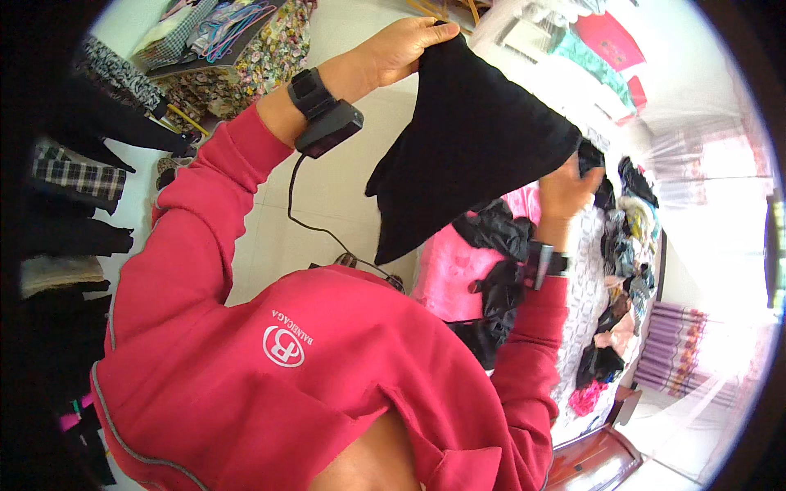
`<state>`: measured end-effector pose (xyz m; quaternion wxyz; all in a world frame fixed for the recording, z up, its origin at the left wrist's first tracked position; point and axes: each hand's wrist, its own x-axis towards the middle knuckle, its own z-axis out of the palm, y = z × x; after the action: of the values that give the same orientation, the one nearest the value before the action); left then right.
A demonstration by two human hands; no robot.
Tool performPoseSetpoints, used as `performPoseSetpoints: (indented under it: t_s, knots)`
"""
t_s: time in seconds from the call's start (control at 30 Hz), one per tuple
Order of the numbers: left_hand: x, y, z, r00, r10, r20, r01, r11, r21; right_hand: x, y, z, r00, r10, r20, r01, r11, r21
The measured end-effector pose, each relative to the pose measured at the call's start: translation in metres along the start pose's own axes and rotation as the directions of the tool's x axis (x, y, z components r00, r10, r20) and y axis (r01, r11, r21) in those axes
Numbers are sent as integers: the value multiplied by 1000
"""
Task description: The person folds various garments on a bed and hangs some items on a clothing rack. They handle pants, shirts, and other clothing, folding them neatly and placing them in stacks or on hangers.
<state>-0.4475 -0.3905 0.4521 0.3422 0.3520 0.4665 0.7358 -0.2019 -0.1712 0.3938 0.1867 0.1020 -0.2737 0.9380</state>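
Note:
A black cloth garment hangs spread out in front of me, its lower corners pointing down and left. My left hand pinches its top corner between thumb and fingers. My right hand, blurred, is at the garment's right edge with the thumb sticking out; its fingers are partly hidden by the cloth, so I cannot tell whether they grip it. Under and beside the right forearm, crumpled black clothes lie on a pink cloth on the bed.
More piled clothes line the far side of the bed's patterned sheet. Trousers and other garments hang at the left. Hangers lie on a floral-covered table. A cable runs from my left wrist device.

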Motion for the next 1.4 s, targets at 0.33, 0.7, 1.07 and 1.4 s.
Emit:
performPoseSetpoints:
  t_s: [0.33,0.7,1.07,1.4]
  knots:
    - [-40,59,-92,936,66,-346,11,976,217,99,130,33,905,71,-419,-351,683,-641]
    - [-29,80,-169,878,158,-451,-117,986,117,218,174,19,938,318,-137,-342,910,-234]
    - [26,110,-202,776,289,-560,-211,957,202,337,203,-11,806,567,168,-582,812,50]
    - [-10,72,-265,610,82,-788,-7,995,98,406,222,27,814,563,-144,-571,726,-385]
